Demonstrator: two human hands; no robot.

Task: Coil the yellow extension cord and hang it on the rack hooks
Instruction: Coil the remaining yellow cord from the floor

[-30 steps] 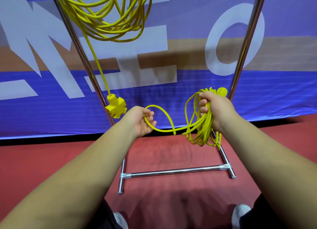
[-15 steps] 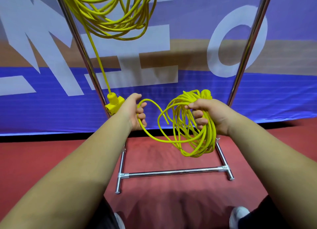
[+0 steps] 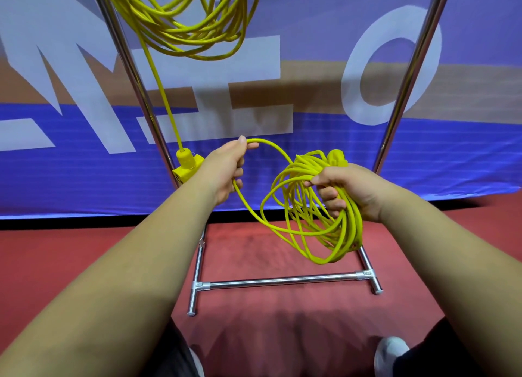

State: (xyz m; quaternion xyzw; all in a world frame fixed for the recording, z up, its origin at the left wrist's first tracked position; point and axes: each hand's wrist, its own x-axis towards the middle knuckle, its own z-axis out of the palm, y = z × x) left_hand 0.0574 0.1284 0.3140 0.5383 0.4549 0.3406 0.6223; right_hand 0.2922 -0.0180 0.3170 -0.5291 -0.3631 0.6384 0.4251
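1. The right hand (image 3: 350, 190) has the yellow extension cord (image 3: 308, 224) bunched into a pretty messy coil. Its fingers (image 3: 333, 203) are curled tight round the top of the loops, and the rest of the coil dangles below the fist.
2. A chunky yellow plug end (image 3: 337, 157) pokes up out of the coil, right above the right hand's knuckles.
3. The left hand (image 3: 226, 170) is gripping a single strand of the same cord, fingers wrapped round it with the thumb on top. From the thumb the strand arcs over to the coil, and from under the hand another run swoops down and joins the loops.
4. Both hands are held out in front of the rack (image 3: 282, 282), between its two chrome uprights. The left hand is nearer the left one and the right hand nearer the right one.
5. Up top, a second bundle of yellow cord (image 3: 195, 29) hangs inside the rack frame, but whatever it hangs from is cut off by the top edge. One strand drops along the left upright to a yellow socket block (image 3: 186, 166), which sits just behind the left wrist.
6. Behind all that is a blue banner (image 3: 452, 164) with big white letters. Underneath is a red floor (image 3: 84, 249), and a white shoe (image 3: 391, 354) peeks in at the bottom edge.
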